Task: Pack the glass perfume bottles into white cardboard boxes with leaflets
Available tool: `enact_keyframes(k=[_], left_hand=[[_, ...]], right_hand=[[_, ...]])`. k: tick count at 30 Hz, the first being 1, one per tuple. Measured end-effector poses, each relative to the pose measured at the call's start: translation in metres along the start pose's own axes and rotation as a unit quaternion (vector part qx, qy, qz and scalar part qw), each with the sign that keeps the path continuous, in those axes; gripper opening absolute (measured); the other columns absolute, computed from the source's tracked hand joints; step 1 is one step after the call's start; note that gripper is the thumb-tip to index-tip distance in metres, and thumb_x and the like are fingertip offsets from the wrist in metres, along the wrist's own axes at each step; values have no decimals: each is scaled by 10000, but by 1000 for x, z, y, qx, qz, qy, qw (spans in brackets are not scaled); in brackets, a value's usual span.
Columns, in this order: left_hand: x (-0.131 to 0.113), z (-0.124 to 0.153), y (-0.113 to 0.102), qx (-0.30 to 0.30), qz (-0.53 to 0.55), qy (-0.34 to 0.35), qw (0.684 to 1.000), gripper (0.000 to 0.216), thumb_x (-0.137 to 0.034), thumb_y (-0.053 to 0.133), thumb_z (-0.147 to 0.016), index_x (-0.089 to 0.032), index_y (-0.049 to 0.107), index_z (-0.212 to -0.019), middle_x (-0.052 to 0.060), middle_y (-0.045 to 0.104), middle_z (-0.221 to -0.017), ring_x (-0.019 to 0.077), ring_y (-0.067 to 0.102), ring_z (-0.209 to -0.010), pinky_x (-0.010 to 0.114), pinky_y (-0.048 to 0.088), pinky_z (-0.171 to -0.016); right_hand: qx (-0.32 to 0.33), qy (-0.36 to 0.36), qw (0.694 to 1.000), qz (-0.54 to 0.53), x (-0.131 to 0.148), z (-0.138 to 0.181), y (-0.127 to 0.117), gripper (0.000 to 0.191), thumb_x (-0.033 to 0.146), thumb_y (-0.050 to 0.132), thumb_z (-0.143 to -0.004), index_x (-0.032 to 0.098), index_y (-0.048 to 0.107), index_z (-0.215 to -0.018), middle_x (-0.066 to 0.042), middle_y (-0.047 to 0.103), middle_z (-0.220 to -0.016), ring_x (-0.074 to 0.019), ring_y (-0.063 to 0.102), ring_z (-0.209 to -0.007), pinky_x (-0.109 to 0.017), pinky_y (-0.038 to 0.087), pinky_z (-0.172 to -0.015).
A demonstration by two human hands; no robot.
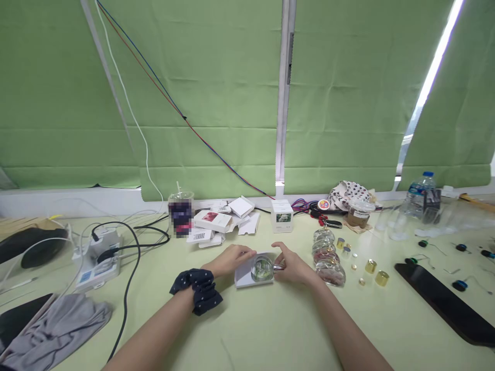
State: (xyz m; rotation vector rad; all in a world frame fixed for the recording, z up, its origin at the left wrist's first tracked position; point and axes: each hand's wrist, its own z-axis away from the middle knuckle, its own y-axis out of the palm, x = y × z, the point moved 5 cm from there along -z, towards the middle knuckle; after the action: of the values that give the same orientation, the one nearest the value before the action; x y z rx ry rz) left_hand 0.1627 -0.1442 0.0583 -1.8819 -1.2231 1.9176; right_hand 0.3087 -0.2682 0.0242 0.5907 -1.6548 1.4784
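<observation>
The right hand [293, 264], at lower centre of the frame, has its fingers closed on the silver neck [277, 268] of one round bottle [262, 269], which lies over the right part of one white box [243, 277]. The left hand [231, 259] lays its fingers over the box's upper left edge; whether it grips I cannot tell. Pale green tabletop [266, 324] runs from the box's front edge to the bottom of the frame. Right of centre, glass bottles [328, 260] overlap in a row too tight to count, beside two larger gold caps [382, 279]; one black slab [444, 302] lies lower right
</observation>
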Motion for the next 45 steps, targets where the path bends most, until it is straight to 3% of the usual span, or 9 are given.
enact_keyframes(k=[5, 10, 14, 19, 26, 31, 34, 40, 45], left_hand=[[21, -7, -5, -37, 24, -51, 998, 548, -647, 485, -799, -182, 547, -516, -34, 417, -440, 136, 406, -418, 261, 282, -449], [31, -4, -11, -51, 40, -73, 995, 521, -637, 486, -801, -168, 637, -631, -3, 526, -492, 154, 487, -382, 253, 336, -395], [23, 4, -13, -46, 32, -35, 998, 273, -412, 653, -750, -211, 712, -925, 45, 714, -830, 216, 637, -658, 277, 475, -573], [15, 13, -18, -76, 4, -10, 997, 388, -215, 626, -710, -265, 695, -1089, 45, 717, -1035, 270, 635, -919, 348, 495, -813], [-1, -25, -92, -266, -110, -60, 956, 529, -259, 420, -835, -155, 472, -1351, 143, 575, -1153, 328, 517, -1113, 457, 425, -927], [-18, -72, -127, -250, -174, -82, 949, 807, -496, 675, -680, -109, 436, -1345, 201, 471, -1302, 442, 285, -1307, 538, 314, -1013], [-18, -75, -111, -191, -199, -72, 959, 924, -531, 782, -534, -147, 473, -1316, 191, 378, -1420, 435, 230, -1356, 522, 225, -1083], [-16, -49, -42, -100, -203, -38, 973, 851, -471, 801, -566, -116, 509, -1282, 229, 315, -1474, 422, 156, -1400, 525, 167, -1119], [-22, -19, 29, -18, -144, 5, 989, 978, -544, 745, -629, -171, 315, -1424, 174, 330, -1489, 324, 333, -1358, 435, 312, -1092]], right_hand=[[-19, -4, 1000, -15, -4, -2, -3, 714, 69, 686, -578, 261, 428, -1215, 84, 523, -702, -128, 545, -662, -206, 405, -596], [-25, 29, 987, -155, -8, -1, -18, 474, 126, 656, -638, 217, 498, -1076, 62, 483, -792, -95, 547, -583, -230, 474, -564], [-77, 29, 971, -223, -8, -2, -28, 241, 171, 609, -694, 190, 578, -933, 40, 435, -802, -103, 541, -621, -261, 513, -589], [-214, 24, 965, -149, -13, -1, -47, 228, 164, 525, -724, 199, 572, -944, 26, 479, -764, -123, 517, -596, -257, 464, -567], [-305, 2, 952, -34, -15, -2, -53, 180, 193, 498, -693, 203, 593, -846, 8, 561, -693, -167, 529, -591, -277, 404, -600], [-295, 3, 954, -58, -12, -7, -42, 184, 196, 498, -688, 209, 582, -851, 23, 546, -660, -164, 536, -557, -273, 410, -586], [-291, -16, 955, -56, -5, -6, -40, 195, 186, 498, -686, 211, 582, -860, 15, 573, -702, -159, 547, -558, -277, 417, -599], [-275, -38, 957, -80, 3, -3, -36, 205, 220, 518, -681, 202, 576, -877, -3, 615, -771, -156, 574, -537, -296, 444, -599], [-257, -73, 955, -129, 6, -5, -28, 262, 270, 545, -681, 180, 583, -923, -33, 623, -827, -160, 604, -553, -318, 487, -611]])
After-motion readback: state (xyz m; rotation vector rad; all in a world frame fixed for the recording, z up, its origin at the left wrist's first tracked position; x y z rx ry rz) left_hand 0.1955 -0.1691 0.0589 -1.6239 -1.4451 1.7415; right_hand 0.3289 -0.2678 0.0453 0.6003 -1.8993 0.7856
